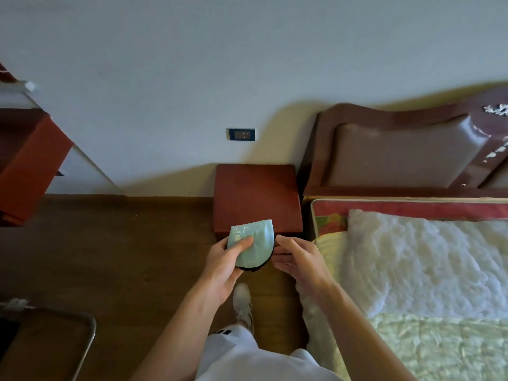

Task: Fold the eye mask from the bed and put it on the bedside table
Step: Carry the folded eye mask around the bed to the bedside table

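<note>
The eye mask (pixel 255 243) is pale green with light lettering and a black underside, folded in half into a rounded shape. My left hand (pixel 225 264) grips its left side, thumb on top. My right hand (pixel 298 259) is just right of the mask, fingers apart, fingertips near or touching its black edge. The mask hangs in the air over the front edge of the red-brown bedside table (pixel 257 198), whose top is bare.
The bed (pixel 428 259) with a white fluffy blanket and brown padded headboard (pixel 398 152) fills the right. Wooden floor lies left of the table. A red-brown cabinet (pixel 30 160) stands far left, a chair (pixel 46 345) at bottom left. My shoe shows below the hands.
</note>
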Motion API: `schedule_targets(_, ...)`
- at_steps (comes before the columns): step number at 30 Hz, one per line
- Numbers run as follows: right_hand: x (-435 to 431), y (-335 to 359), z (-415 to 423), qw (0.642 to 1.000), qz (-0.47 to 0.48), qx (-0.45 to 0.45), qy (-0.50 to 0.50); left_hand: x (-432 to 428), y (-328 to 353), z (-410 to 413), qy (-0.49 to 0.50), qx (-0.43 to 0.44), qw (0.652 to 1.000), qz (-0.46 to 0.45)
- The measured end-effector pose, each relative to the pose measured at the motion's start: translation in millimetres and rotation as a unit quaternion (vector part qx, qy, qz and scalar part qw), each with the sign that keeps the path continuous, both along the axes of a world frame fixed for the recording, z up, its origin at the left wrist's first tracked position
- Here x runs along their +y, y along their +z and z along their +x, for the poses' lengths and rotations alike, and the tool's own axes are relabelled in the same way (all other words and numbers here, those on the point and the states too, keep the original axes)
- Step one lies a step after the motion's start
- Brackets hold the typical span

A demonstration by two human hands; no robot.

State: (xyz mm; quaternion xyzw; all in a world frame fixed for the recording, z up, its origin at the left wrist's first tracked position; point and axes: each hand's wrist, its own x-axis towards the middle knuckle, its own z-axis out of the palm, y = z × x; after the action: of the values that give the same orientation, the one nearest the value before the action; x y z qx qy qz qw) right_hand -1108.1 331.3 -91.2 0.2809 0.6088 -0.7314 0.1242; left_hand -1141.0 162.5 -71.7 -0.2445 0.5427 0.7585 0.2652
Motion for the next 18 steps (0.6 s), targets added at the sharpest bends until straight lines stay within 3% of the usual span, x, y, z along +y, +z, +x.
schedule_targets(9, -8.2, 10.3, -169.3, 1.000, 0.012, -0.011, -0.010, -5.6, 1.2, -178.7, -0.005, -0.002, 1.000, 0.006)
schedule_targets(18, 17.5, -4.5, -248.1, 0.996, -0.019, -0.063, -0.062, 14.4, -13.9, -261.7, -0.012, -0.047, 0.999, 0.014)
